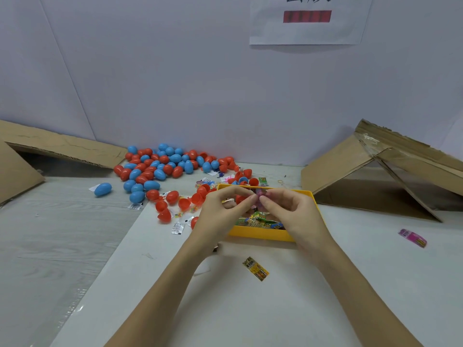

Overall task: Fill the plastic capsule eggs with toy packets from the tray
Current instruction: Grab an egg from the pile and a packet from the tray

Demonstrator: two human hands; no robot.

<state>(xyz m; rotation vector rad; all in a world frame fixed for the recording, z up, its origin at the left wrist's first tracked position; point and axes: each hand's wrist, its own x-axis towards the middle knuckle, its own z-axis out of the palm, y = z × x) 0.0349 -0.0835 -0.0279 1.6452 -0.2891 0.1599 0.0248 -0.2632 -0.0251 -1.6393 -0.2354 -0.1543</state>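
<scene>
Both hands, left (pixel 223 205) and right (pixel 288 209), pinch a small pinkish toy packet (pixel 260 196) above the yellow plastic tray (pixel 260 235) mid-tabletop; each grip should hold firmly, folding it small to fit an egg half.

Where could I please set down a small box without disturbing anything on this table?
Bare white tabletop lies nearer than the yellow plastic tray, around one small yellow packet. More lies between tray and pink packet. Left of the tray is crowded with red and blue capsule eggs.
</scene>
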